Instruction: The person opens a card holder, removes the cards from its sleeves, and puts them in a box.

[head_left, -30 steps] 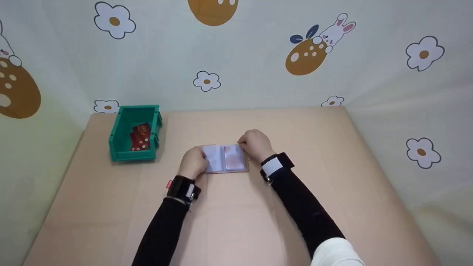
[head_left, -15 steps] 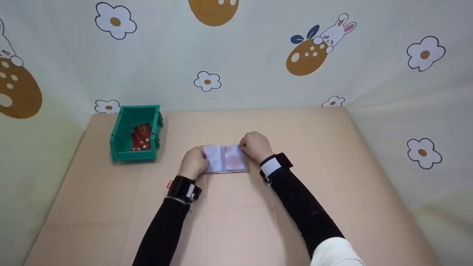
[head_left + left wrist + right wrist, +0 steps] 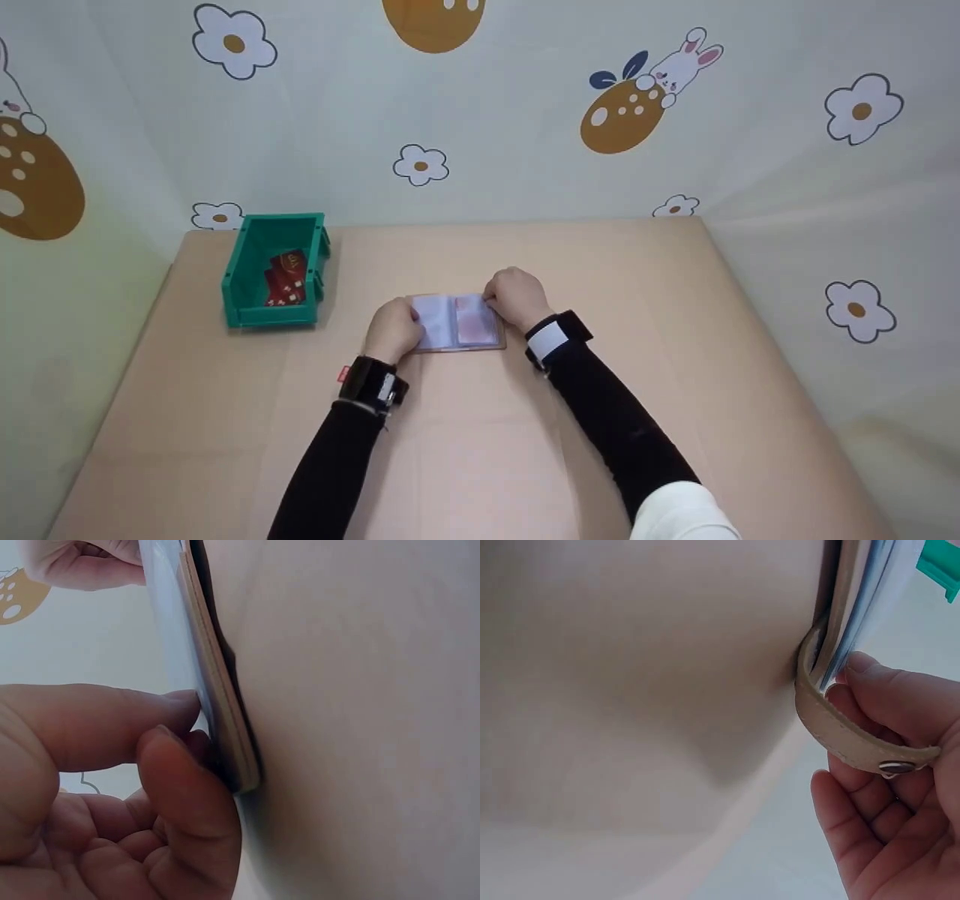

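Note:
A small card holder (image 3: 433, 324) lies spread on the table, its clear sleeves showing between brown covers. Behind the right-hand sleeve is a pale pinkish card (image 3: 475, 324). My left hand (image 3: 391, 330) holds the holder's left edge, thumb on the sleeves and a curled finger by the cover's corner in the left wrist view. At the upper right corner, my right hand (image 3: 519, 297) pinches the sleeve edge between thumb and fingers. A tan strap (image 3: 844, 736) with a metal snap curves from the cover past those fingers in the right wrist view.
A green plastic bin (image 3: 271, 318) stands at the table's back left, with several dark red cards (image 3: 285, 281) inside. The brown-covered table (image 3: 480, 465) meets a patterned cloth wall (image 3: 517, 187) at the back, with more cloth on both sides.
My right hand has shifted very slightly toward me along the card holder's upper right corner. The left hand and the card holder have stayed in place.

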Demonstrator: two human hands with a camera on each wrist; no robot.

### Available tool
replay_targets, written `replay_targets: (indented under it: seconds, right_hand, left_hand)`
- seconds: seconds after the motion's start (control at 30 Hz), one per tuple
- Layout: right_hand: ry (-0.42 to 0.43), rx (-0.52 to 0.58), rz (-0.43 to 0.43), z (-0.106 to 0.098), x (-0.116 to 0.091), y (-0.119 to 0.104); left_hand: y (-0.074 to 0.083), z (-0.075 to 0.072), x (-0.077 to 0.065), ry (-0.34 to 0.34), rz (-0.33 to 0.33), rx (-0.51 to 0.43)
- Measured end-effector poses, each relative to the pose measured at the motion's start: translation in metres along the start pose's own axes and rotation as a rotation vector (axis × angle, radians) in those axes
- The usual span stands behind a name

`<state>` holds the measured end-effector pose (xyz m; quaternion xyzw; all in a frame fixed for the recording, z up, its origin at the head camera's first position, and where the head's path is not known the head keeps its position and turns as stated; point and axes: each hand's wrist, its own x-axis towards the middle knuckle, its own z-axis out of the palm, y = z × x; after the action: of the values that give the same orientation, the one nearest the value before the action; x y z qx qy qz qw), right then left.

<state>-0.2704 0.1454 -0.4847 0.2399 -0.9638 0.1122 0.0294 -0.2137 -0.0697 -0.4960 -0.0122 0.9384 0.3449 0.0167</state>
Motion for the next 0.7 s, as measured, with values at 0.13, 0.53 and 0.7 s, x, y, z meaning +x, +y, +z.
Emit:
replay_targets:
  seconds: [0.13,0.53,0.7]
  right_hand:
    - [0.015,-0.002,-0.036,0.0,0.0,-0.003]
    - [0.017,0.024,-0.104,0.005,-0.001,-0.01]
    - [-0.001,0.051,-0.135,0.006,-0.001,-0.014]
  left_hand:
    - [0.0,-0.001,0.0,0.006,0.001,-0.003]
    - [0.0,0.0,0.0,-0.004,-0.003,-0.003]
    - [0.0,0.0,0.0,-0.001,0.007,0.006]
